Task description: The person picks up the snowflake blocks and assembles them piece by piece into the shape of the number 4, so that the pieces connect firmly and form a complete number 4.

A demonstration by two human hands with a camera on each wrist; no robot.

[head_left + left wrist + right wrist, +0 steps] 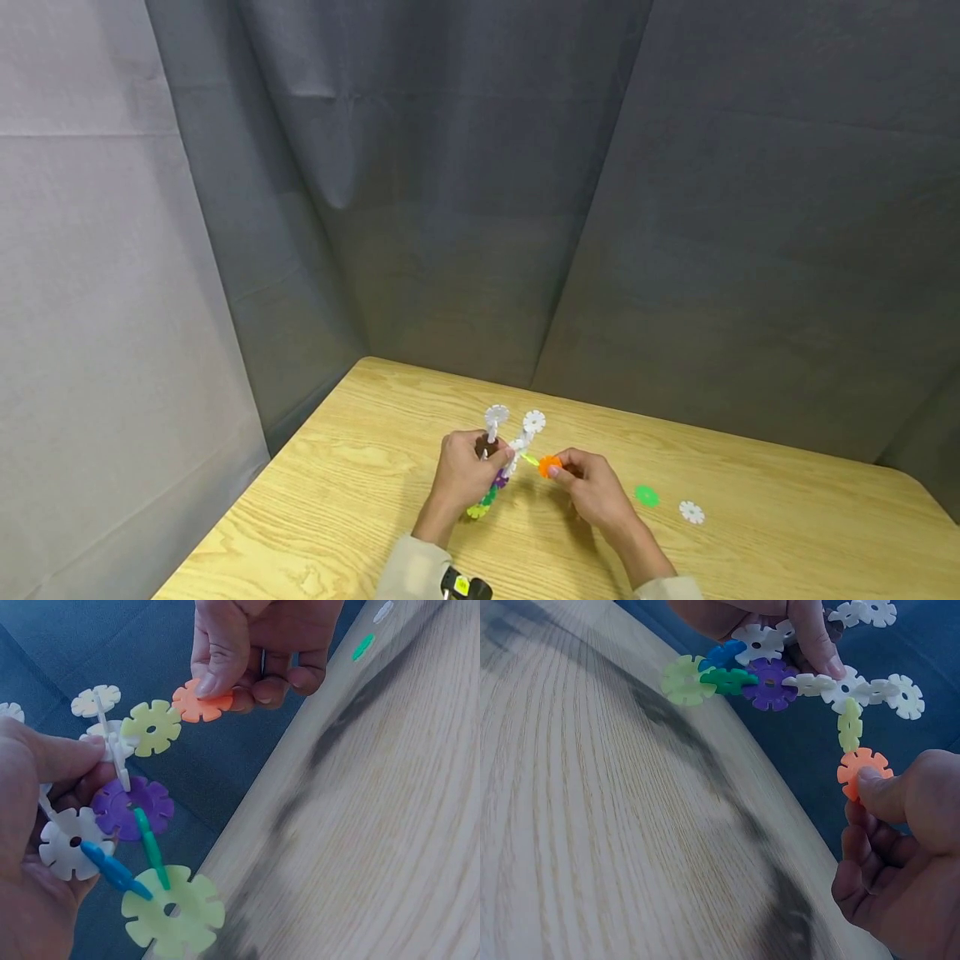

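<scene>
My left hand (467,472) grips a model of interlocking plastic snowflake discs (504,458) above the wooden table (337,500). White, purple (132,808), blue, green and yellow-green discs (173,910) make up the model (780,675). My right hand (592,487) pinches an orange disc (550,466) between thumb and fingers. The orange disc (201,703) touches the edge of a yellow-green disc (152,727) that sticks out from the model. In the right wrist view the orange disc (862,771) sits just below that yellow-green disc (850,724).
A loose green disc (647,497) and a loose white disc (692,512) lie on the table to the right of my right hand. Grey cloth backdrops (600,208) hang behind the table's far edges.
</scene>
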